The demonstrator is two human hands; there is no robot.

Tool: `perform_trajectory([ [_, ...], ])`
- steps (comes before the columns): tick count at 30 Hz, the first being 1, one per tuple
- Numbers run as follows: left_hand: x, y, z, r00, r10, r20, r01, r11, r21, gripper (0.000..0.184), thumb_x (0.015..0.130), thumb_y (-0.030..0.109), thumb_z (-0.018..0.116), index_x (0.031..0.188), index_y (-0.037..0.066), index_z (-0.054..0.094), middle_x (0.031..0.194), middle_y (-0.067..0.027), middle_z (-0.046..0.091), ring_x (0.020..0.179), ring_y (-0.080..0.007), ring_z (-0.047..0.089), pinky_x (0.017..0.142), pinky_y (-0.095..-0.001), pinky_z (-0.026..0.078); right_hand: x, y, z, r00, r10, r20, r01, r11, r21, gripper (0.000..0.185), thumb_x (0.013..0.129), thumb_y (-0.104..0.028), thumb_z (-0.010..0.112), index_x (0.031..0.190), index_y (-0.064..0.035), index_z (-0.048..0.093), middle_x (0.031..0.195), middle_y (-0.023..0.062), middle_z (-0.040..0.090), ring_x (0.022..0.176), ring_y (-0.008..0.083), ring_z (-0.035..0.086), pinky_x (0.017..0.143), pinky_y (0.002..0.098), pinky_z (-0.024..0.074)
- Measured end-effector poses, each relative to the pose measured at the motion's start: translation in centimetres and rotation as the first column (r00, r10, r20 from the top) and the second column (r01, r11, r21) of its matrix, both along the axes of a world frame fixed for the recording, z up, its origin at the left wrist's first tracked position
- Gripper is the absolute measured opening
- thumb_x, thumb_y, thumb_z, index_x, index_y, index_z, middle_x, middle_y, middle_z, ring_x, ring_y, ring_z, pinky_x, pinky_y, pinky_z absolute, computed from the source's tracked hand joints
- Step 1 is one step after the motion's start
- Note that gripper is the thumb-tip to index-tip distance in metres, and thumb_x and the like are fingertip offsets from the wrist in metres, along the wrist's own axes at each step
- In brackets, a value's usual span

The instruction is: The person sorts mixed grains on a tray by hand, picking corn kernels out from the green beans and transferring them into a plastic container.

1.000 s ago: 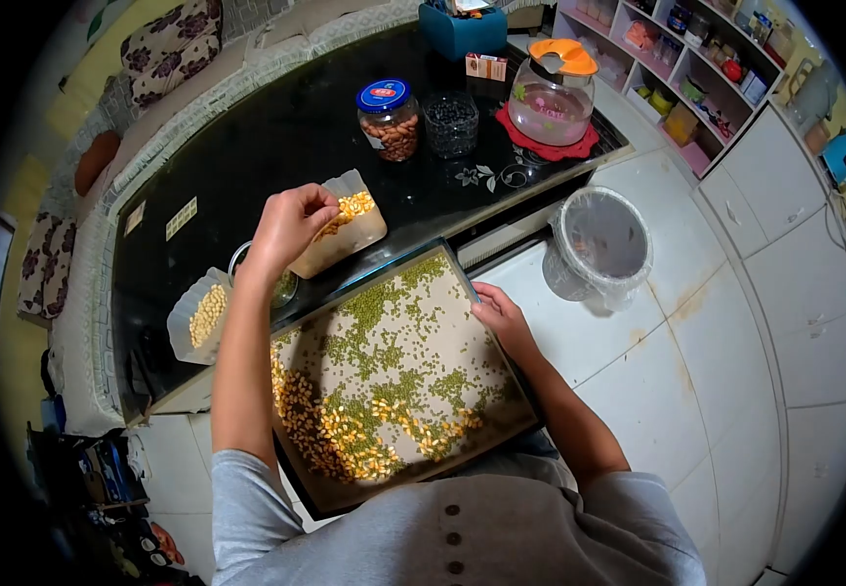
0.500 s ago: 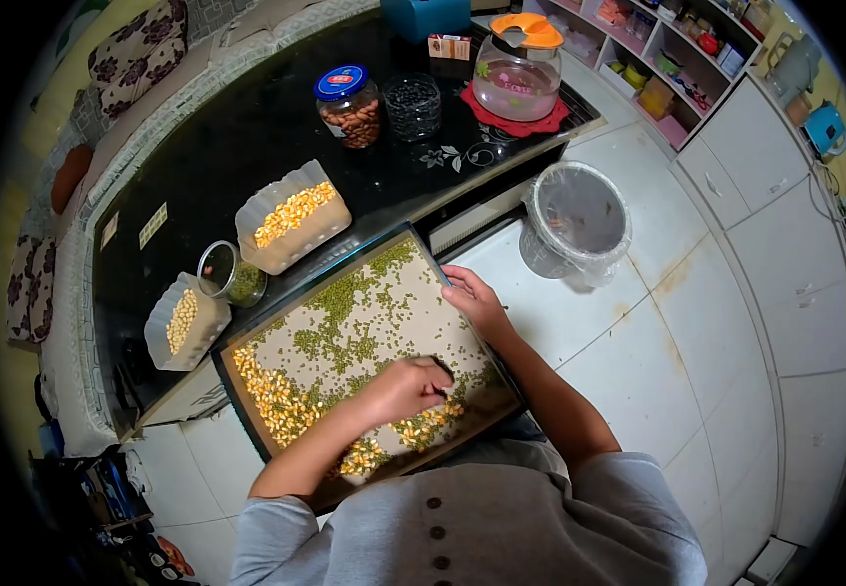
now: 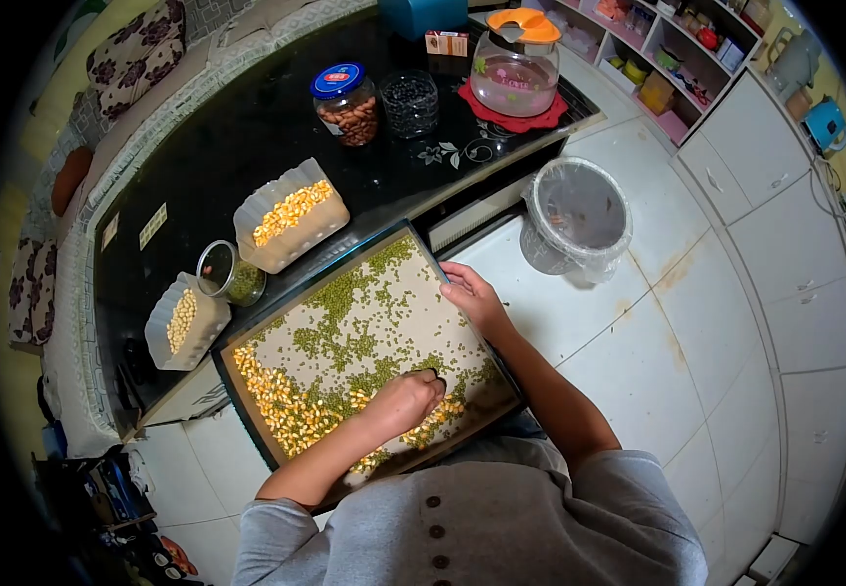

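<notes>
A shallow dark-rimmed tray [image 3: 391, 234] sits in front of my body, its pale bottom strewn with green mung beans [image 3: 335, 337] and yellow corn kernels [image 3: 281, 405]. The corn lies mostly along the left and near sides, partly mixed with the beans. My left hand [image 3: 408, 402] is inside the tray, low over the near corn, with its fingers curled together. Whatever is in those fingers is hidden. On the tray's right side, my right hand [image 3: 472, 296] grips the rim, thumb on top and the other fingers mostly out of sight.
Beyond the tray, a black table [image 3: 374, 186] bears a tub of corn [image 3: 291, 239], a tub of pale beans [image 3: 198, 337], a tipped glass jar [image 3: 245, 283], a blue-lidded jar of nuts [image 3: 350, 122], a dark glass bowl [image 3: 410, 107] and an orange-topped jug [image 3: 515, 83]. A lined bin [image 3: 550, 244] stands right.
My left hand has shifted slightly toward me over the corn, and its fingers look more tightly curled. My right hand stays on the tray's rim.
</notes>
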State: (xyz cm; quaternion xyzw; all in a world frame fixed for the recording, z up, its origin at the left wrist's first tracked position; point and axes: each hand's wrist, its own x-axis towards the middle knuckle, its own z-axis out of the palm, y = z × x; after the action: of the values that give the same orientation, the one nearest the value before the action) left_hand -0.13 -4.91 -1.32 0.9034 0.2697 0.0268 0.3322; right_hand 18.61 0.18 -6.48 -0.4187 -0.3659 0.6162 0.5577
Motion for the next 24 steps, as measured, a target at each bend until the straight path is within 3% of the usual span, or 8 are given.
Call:
perform_trajectory([
  [5, -0.3, 0.1, -0.2, 1.0, 0.02, 0.012, -0.02, 0.999, 0.024, 0.004, 0.072, 0.003, 0.06, 0.074, 0.002, 0.056, 0.074, -0.0119, 0.057, 0.068, -0.0281, 0.06, 0.061, -0.0349, 0.05, 0.0, 0.0, 0.1, 1.0, 0.003, -0.007, -0.003, 1.0, -0.014, 0.044, 0.083, -0.015, 0.059, 0.121, 0.0028, 0.043, 0.114, 0.0128, 0.052, 0.103, 0.0154, 0.049, 0.088, 0.0271, 0.0392],
  [13, -0.4, 0.6, 0.7, 0.984, 0.107, 0.143, -0.073, 0.972, -0.225, 0.011, 0.067, -0.003, 0.056, 0.076, 0.001, 0.059, 0.075, -0.0093, 0.059, 0.068, -0.0228, 0.06, 0.06, -0.031, 0.051, 0.0, -0.1, 0.4, 1.0, 0.007, -0.017, -0.008, 1.0, -0.006, 0.042, 0.084, -0.014, 0.058, 0.12, 0.0027, 0.044, 0.114, 0.0117, 0.052, 0.104, 0.0147, 0.049, 0.089, 0.0267, 0.0387],
  [20, -0.4, 0.1, 0.2, 0.978, 0.156, 0.136, -0.132, 0.976, -0.171, 0.01, 0.067, -0.001, 0.059, 0.077, 0.002, 0.06, 0.081, -0.0091, 0.059, 0.067, -0.0212, 0.06, 0.06, -0.0305, 0.051, -0.1, -0.1, 0.5, 1.0, 0.008, -0.03, -0.008, 1.0, -0.011, 0.042, 0.084, -0.013, 0.058, 0.12, 0.0025, 0.044, 0.113, 0.0116, 0.053, 0.104, 0.0146, 0.049, 0.089, 0.0267, 0.0386],
  [23, -0.5, -0.1, 0.8, 0.99, 0.135, 0.051, -0.123, 0.973, -0.197, 0.008, 0.069, 0.003, 0.062, 0.077, 0.003, 0.061, 0.082, -0.0094, 0.059, 0.067, -0.0227, 0.06, 0.061, -0.0321, 0.05, 0.0, -0.1, 0.2, 1.0, 0.0, -0.019, -0.001, 1.0, -0.014, 0.043, 0.083, -0.014, 0.059, 0.12, 0.0025, 0.044, 0.113, 0.0121, 0.052, 0.104, 0.0153, 0.049, 0.09, 0.027, 0.0385],
  [24, -0.6, -0.3, 0.7, 0.994, 0.095, 0.054, -0.088, 0.989, -0.123, 0.008, 0.07, 0.005, 0.063, 0.077, 0.003, 0.06, 0.08, -0.0095, 0.058, 0.067, -0.0237, 0.06, 0.061, -0.0328, 0.05, 0.0, -0.1, 0.0, 1.0, -0.007, -0.008, 0.007, 1.0, -0.02, 0.043, 0.083, -0.014, 0.059, 0.12, 0.0025, 0.044, 0.114, 0.0125, 0.052, 0.104, 0.0158, 0.049, 0.09, 0.0272, 0.0385],
])
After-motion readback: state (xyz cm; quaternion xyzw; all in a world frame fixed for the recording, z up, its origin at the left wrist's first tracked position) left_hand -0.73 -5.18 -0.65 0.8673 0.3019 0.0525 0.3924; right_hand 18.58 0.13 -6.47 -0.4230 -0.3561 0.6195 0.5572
